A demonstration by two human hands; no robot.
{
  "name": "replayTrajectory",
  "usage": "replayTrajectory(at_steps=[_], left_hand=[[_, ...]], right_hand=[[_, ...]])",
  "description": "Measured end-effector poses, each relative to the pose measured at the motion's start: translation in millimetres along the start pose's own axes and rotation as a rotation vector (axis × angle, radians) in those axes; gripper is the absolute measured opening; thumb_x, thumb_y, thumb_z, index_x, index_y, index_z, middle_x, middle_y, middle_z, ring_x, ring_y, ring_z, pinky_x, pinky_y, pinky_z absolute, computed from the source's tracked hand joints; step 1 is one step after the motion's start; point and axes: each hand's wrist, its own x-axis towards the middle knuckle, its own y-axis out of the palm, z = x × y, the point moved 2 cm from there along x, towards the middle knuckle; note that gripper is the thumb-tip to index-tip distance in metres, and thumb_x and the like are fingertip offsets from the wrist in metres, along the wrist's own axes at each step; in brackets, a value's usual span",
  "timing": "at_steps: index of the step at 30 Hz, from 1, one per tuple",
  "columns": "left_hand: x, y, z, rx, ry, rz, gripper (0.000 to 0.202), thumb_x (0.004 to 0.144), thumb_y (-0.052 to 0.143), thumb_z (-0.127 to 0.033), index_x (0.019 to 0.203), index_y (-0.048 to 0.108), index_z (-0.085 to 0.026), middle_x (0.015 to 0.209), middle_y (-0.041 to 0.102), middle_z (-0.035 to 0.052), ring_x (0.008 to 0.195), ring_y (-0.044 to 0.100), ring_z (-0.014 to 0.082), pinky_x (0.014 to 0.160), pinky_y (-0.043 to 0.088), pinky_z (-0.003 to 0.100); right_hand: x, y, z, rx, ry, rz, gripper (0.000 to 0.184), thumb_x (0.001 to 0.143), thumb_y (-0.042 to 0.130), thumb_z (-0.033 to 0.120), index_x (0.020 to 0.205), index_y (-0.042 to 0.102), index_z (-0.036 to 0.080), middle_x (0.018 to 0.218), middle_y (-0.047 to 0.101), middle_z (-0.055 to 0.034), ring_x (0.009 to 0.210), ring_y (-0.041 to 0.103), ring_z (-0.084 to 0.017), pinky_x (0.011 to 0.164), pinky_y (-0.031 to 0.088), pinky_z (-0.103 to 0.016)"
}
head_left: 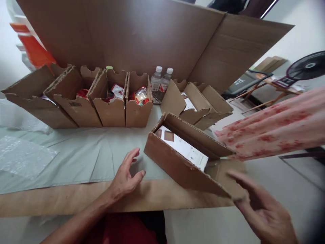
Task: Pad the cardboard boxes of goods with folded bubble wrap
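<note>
An open cardboard box lies tilted at the table's front edge, with a white booklet inside it. My left hand hovers just left of the box, fingers spread and holding nothing. My right hand is open too, low at the right, with its fingertips near the box's right end flap. I cannot tell whether they touch the flap. A pink floral sleeve of another person reaches in from the right above the box.
A row of open cardboard boxes holding red-and-white packets stands at the back. Two water bottles stand behind them, before a big cardboard sheet. More open boxes sit to the right. Bubble wrap lies at left on the grey cloth.
</note>
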Motion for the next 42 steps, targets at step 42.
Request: replayTrajectory(at_steps=[42], left_hand=[[-66,-61.9,35,0.679,0.384,0.143,0.016,0.089,0.062,-0.029,0.091,0.069,-0.015,0.102,0.072,0.0091,0.106,0.063,0.0247,0.108,0.045,0.039]], right_hand=[[7,432,229,-0.145,-0.742,0.956,0.025,0.097,0.06,0.026,0.117,0.074,0.019,0.137,0.069,-0.0121,0.122,0.063,-0.028,0.105,0.049,-0.042]])
